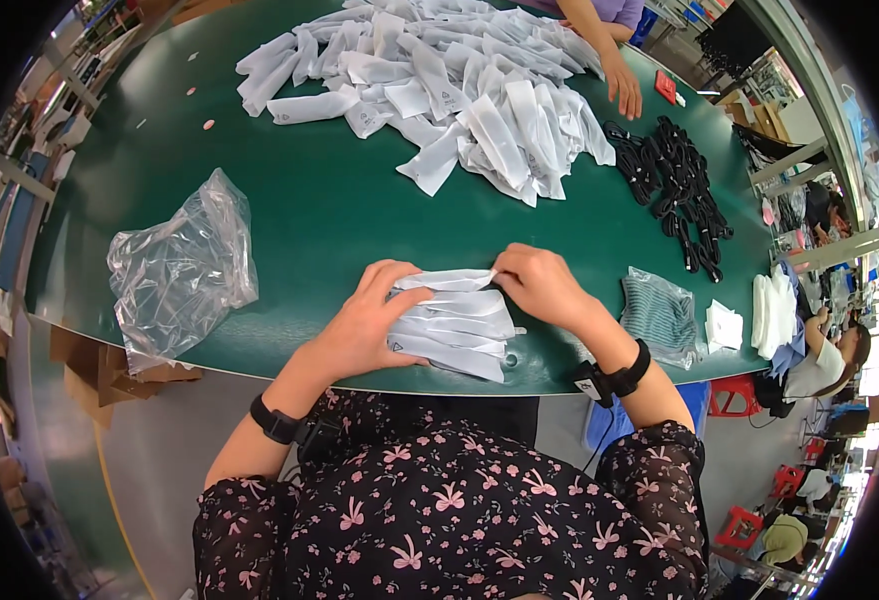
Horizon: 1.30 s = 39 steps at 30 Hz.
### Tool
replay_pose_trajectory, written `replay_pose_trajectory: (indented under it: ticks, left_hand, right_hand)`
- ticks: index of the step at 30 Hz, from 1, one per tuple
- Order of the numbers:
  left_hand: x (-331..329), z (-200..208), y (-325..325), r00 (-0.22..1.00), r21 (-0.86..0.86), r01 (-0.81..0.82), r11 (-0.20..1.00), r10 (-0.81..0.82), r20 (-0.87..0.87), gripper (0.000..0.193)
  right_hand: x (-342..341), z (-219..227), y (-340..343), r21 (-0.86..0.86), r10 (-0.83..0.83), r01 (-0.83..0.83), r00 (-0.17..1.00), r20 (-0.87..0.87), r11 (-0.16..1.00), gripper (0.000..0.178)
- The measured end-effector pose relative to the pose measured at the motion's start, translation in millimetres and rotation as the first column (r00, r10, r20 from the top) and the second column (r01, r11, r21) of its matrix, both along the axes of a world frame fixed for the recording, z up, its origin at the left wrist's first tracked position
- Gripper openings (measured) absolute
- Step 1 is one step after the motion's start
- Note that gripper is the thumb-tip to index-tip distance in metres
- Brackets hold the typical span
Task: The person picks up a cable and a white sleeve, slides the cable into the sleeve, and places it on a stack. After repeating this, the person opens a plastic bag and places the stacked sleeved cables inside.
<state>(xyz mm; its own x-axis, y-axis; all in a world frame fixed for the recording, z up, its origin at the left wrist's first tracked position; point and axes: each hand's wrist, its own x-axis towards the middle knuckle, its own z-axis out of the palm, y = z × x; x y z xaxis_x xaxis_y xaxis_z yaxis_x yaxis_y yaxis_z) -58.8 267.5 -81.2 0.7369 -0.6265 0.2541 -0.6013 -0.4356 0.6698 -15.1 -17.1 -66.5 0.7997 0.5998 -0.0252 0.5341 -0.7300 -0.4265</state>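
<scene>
A row of slim white plastic packets (449, 328) lies stacked on the green table close to its front edge. My left hand (369, 318) is wrapped round the left ends of these packets, thumb on top. At the far right corner of the row, the fingers of my right hand (539, 283) pinch the end of the farthest packet. Whatever is inside the packets is hidden. Beyond my hands spreads a large heap of similar white packets (449, 85).
A crumpled clear plastic bag (184, 275) rests at left on the green table (329, 200). To the right are bundled black cables (684, 190), a clear bag of teal items (657, 318) and white sheets (723, 327). Another person's hand (619, 85) reaches beside the heap, near a red packet (665, 86).
</scene>
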Motion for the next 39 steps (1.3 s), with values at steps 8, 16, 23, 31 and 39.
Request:
replay_pose_trajectory:
  ticks: [8,16,23,31,39]
  left_hand:
    - [-1.9,-12.4,-0.1,0.992,0.003,-0.031,1.0,0.03,0.123,0.087]
    - [-5.0,-33.5,-8.6,0.987,-0.071,-0.038,0.997,0.049,0.154,0.086]
    - [0.0,28.2,30.7,0.863,0.067,-0.369,0.927,0.315,0.395,0.074]
    - [28.1,10.3,150.2,0.555,0.392,-0.831,0.394,0.566,0.609,0.035]
    - [-5.8,71.0,84.1,0.865,0.153,-0.334,0.93,0.238,0.443,0.037]
  right_hand:
    - [-44.4,32.8,53.0,0.122,0.129,-0.174,0.941,0.313,0.977,0.079]
    - [-29.9,-0.7,55.1,0.088,0.252,-0.278,0.94,0.231,0.957,0.092]
    - [-28.1,-5.7,53.9,0.111,0.262,-0.293,0.937,0.232,0.95,0.089]
    - [-25.7,9.6,69.2,0.2,0.194,-0.228,0.965,0.174,0.953,0.091]
    - [-16.5,52.6,90.7,0.165,0.398,-0.458,0.867,0.3,0.874,0.089]
